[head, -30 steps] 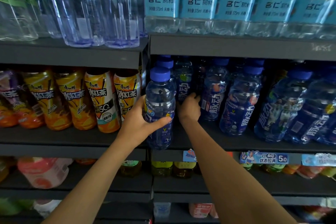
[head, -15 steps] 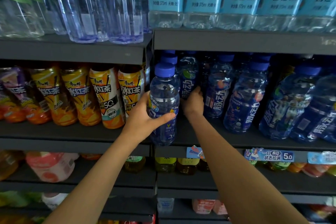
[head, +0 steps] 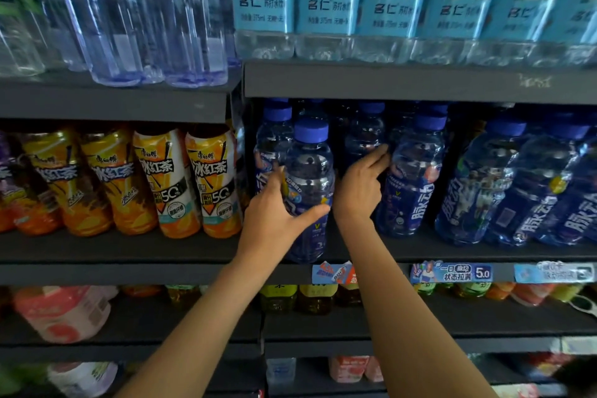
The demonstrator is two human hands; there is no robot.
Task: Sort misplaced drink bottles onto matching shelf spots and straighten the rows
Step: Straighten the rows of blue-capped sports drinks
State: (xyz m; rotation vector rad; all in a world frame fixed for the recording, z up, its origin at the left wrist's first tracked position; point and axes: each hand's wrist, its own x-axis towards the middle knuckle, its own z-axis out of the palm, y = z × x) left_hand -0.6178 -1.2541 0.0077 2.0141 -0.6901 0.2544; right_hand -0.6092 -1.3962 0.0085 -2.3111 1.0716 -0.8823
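Blue-capped and clear, the drink bottle (head: pixel 308 191) stood upright at the front edge of the dark shelf (head: pixel 452 252), left end of the blue row. The left hand (head: pixel 274 216) gripped its lower body, thumb across the label. The right hand (head: pixel 360 186) reached just beside it, fingers (head: pixel 378 158) loosely spread against a neighbouring blue bottle (head: pixel 410 178), clasping nothing. Iced-tea bottles (head: pixel 181 181) stood to the left.

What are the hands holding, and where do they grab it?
The left hand holds a blue-capped bottle around its middle. The right hand only has its fingertips between bottles further back, gripping nothing.
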